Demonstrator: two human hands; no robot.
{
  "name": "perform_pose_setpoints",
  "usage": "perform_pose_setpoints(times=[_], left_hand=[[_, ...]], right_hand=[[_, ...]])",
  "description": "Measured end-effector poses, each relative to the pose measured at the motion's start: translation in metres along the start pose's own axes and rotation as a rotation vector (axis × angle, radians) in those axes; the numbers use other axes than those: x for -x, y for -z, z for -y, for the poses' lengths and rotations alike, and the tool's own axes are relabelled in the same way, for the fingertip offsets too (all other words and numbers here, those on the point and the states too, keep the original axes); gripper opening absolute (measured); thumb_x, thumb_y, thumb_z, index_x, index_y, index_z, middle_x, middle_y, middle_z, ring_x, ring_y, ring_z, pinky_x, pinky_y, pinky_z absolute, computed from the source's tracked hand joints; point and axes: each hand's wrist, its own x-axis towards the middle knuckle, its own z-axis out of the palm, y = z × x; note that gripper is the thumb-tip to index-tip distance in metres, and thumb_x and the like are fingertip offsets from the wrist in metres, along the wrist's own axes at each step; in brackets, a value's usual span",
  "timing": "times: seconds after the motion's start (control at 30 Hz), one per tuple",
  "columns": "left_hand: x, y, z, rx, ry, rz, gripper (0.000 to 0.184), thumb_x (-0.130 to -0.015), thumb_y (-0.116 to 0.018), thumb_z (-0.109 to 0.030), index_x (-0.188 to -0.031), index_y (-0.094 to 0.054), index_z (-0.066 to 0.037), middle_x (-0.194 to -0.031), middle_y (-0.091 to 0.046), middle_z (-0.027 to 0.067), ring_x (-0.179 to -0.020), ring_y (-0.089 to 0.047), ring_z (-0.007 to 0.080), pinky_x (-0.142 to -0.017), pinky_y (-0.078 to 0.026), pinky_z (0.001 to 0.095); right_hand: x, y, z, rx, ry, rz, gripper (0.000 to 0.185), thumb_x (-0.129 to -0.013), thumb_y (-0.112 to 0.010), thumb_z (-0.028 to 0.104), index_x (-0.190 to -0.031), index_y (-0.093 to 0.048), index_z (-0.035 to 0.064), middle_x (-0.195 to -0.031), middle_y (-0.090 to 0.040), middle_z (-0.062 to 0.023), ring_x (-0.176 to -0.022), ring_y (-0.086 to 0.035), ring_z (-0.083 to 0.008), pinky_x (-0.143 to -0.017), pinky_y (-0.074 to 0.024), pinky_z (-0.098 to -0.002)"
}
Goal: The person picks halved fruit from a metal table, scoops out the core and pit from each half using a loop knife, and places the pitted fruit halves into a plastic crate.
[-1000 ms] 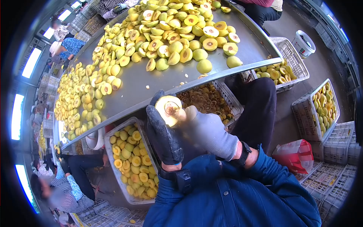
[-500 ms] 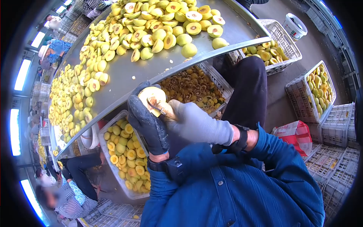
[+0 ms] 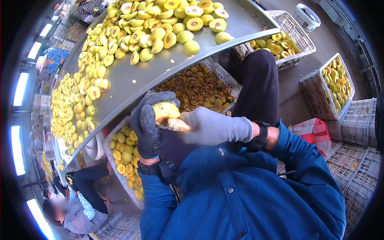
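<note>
My left hand (image 3: 150, 120), in a dark glove, is closed around a halved yellow peach (image 3: 166, 110) above the front edge of the table. My right hand (image 3: 206, 125), in a grey glove, grips a pitting knife by its light handle (image 3: 179, 125). The knife's working end meets the cut side of the fruit and is mostly hidden there. Below both hands stands a crate (image 3: 236, 86) holding brown pit pieces and scraps. A pale crate (image 3: 107, 150) of pitted yellow halves sits beside my left forearm.
The metal table (image 3: 132, 86) carries a large heap of halved peaches (image 3: 152, 28). To the right are fruit crates (image 3: 310, 50), (image 3: 320, 96), a white bucket (image 3: 307, 18), a red-white bag (image 3: 314, 134) and stacked crates (image 3: 356, 160). Another person (image 3: 82, 212) sits at lower left.
My left hand has turned the peach half, so its cut face now tilts down toward the knife. Both hands have shifted slightly lower, and the knife's curved blade has gone from sight.
</note>
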Motion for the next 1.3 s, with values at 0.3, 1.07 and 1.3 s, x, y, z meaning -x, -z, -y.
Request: perform_pose_setpoints(times=[0.3, 1.07, 1.3], left_hand=[[0.020, -0.012, 0.037, 0.325, 0.181, -0.094, 0.057, -0.098, -0.046, -0.048, -0.122, -0.052, 0.004, -0.106, -0.062, 0.0161, -0.096, -0.063, 0.0259, -0.084, -0.054, 0.0373], [0.004, -0.017, 0.107, 0.928, 0.372, -0.461, 0.059, -0.101, -0.034, -0.056, -0.125, -0.052, -0.005, -0.107, -0.063, 0.0115, -0.084, -0.062, 0.0246, -0.073, -0.054, 0.0361], [0.032, 0.030, 0.101, 0.953, 0.331, -0.627, 0.064, -0.100, -0.045, -0.050, -0.130, -0.048, 0.006, -0.129, -0.055, 0.0183, -0.117, -0.055, 0.0324, -0.103, -0.045, 0.0469]], right_hand=[[-0.005, 0.011, -0.005, -0.092, -0.064, 0.066, 0.017, -0.084, -0.062, 0.014, -0.089, -0.063, -0.0018, -0.070, -0.060, -0.0012, -0.069, -0.053, -0.0072, -0.062, -0.0455, -0.0289], [-0.063, 0.036, -0.088, 0.801, 0.439, -0.208, 0.019, -0.081, -0.066, 0.026, -0.092, -0.058, 0.0123, -0.070, -0.063, -0.0099, -0.063, -0.064, -0.0347, -0.054, -0.0501, -0.0447], [-0.034, 0.089, -0.194, 1.138, -0.195, -0.107, 0.025, -0.081, -0.064, 0.024, -0.093, -0.057, 0.0033, -0.071, -0.065, -0.0196, -0.068, -0.065, -0.0383, -0.059, -0.0504, -0.0504]])
